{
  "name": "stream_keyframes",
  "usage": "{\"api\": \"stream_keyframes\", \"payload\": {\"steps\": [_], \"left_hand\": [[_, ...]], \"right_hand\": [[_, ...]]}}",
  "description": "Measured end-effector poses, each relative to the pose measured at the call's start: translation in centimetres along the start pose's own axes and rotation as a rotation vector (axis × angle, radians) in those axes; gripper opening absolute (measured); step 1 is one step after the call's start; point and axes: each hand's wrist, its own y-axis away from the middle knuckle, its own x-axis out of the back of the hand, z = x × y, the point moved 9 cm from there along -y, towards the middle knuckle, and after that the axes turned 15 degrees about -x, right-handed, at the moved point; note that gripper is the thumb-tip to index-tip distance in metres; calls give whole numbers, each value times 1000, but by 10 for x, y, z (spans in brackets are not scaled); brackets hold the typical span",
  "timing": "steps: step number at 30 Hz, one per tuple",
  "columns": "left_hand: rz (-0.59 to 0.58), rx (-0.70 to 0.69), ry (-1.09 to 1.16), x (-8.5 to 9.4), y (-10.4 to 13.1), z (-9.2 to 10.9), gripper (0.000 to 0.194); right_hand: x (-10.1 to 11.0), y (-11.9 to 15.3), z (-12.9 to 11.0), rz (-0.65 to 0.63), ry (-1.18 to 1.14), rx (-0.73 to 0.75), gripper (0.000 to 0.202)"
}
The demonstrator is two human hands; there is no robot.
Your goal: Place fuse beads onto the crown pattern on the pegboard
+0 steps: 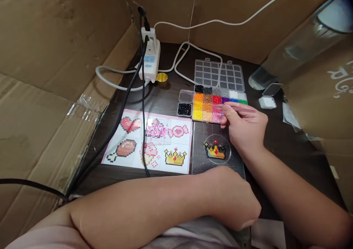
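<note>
My right hand (245,127) pinches pink tweezers (244,109), their tips over the orange and pink compartments of a bead box (198,105). Below it lies a clear pegboard (201,131) with a partly yellow bead crown (216,151) inside a round outline. My left hand (234,201) rests bent at the pegboard's near edge, its fingers curled under and hidden from view. To the left, a pattern sheet (176,168) shows a heart, a candy and a crown (175,157), among others. Loose pink beads (157,129) lie on a small clear board over the sheet.
A power strip (150,61) with white and black cables stands at the back left; one black cable (143,113) crosses the sheet. Near it is a gold cup (161,79). A clear cylinder (292,54) leans at the right, beside a small white-filled box (267,102). Cardboard walls surround the table.
</note>
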Motion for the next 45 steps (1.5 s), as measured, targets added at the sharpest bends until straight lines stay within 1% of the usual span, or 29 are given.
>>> {"api": "stream_keyframes", "payload": {"steps": [3,6,9,11,13,15,19,23,28,34,37,45], "left_hand": [[4,9,-43,4,2,0,29],[5,21,-57,6,4,-1,29],[33,9,-59,7,4,-1,28],[73,-10,-84,8,3,0,28],[117,-21,-119,10,3,1,28],[142,-19,-143,10,2,1,27],[153,-1,-150,11,3,0,27],[141,7,-153,11,3,-1,28],[168,-16,-177,12,3,1,28],[190,-38,-199,13,3,2,28],[178,-30,-198,11,3,1,28],[206,-29,-196,12,3,2,29]], "right_hand": [[14,9,-8,10,-17,3,14],[32,28,-5,-15,14,-35,13],[55,54,13,-32,24,-103,11],[71,72,30,0,78,-160,11],[80,85,43,-7,90,-202,12],[85,94,50,-4,93,-211,13],[86,96,50,17,86,-201,13],[79,92,47,-15,95,-186,14],[74,90,42,-36,129,-160,14],[74,90,43,-28,142,-172,14],[74,90,43,-29,160,-169,14],[75,89,39,-15,194,-156,13]]}}
